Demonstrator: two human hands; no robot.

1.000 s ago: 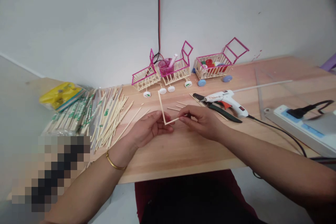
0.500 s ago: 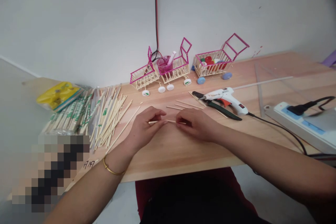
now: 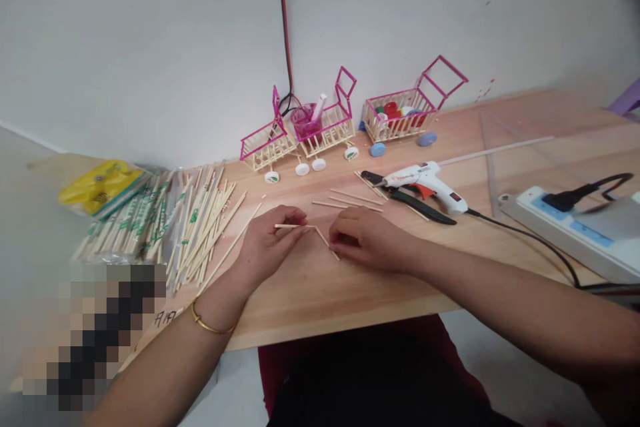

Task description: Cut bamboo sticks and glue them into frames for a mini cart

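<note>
Left hand (image 3: 267,245) and right hand (image 3: 369,240) fingers pinch bent stick (image 3: 314,229); wrappers (image 3: 134,221) show unreadable print.

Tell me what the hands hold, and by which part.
A thin angled stick piece: the left hand pinches its left arm, the right hand its right end.

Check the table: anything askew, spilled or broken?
The leftmost cart seems tilted, its rim sloping more than on the right cart. Loose sticks lie fanned untidily on the left. The joined sticks pinched by the left hand and right hand look intact; nothing spilled.
</note>
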